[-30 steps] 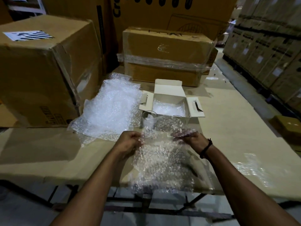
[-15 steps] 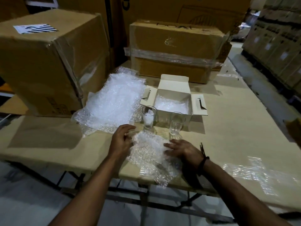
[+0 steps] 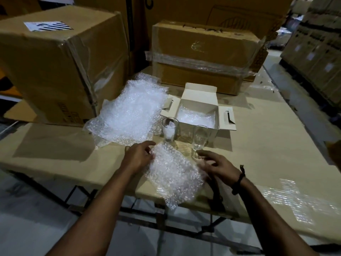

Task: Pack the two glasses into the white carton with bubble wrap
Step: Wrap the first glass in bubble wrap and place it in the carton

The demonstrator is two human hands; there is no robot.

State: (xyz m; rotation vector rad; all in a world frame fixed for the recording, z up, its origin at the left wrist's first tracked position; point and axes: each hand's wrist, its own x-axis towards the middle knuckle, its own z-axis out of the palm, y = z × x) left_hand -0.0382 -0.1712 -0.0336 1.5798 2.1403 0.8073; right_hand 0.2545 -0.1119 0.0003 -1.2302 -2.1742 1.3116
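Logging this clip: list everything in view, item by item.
White carton: one, white, open, mid-table, bubble wrap inside.
Glasses: two, clear, upright before the carton; the other.
Bubble wrap sheet: one, clear, near table edge, between hands.
Bubble wrap pile: one, clear, left of carton.
Cardboard boxes: several, brown, table left, behind carton, stacked far right.
Table: one, beige.
Wristband: one, black, right wrist.
Left hand: at sheet's left edge.
Right hand: fingers spread, sheet's right edge.
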